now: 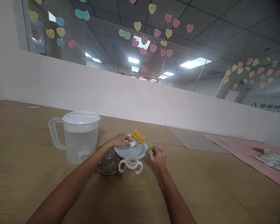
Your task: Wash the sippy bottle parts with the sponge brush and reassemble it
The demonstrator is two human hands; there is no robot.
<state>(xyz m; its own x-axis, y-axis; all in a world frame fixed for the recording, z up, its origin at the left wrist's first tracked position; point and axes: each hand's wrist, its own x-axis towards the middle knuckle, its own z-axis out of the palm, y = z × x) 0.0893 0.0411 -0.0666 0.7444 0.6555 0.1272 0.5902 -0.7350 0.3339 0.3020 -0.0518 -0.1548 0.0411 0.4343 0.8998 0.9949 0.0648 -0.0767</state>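
Over far edge of white bowl (pixel 132 152): yellow sponge brush (pixel 138 136), stick pinched in right hand (pixel 158 157); left hand (pixel 120 140) gripping white cap-like piece (pixel 132 143). Two-handled bottle (pixel 129 175) by near edge, looks already uncapped, brush not in yet.

Moderate indoor light comes from white ceiling lights (pixel 196 63) that glare, washed out, across the upper middle and right, while the ceiling around them looks dim grey. A soft shadow darkens the bottom center. Corners at far right fade to black, lines slant with wide-angle distortion, and detail around the yellow sponge brush (pixel 138 136) is soft.
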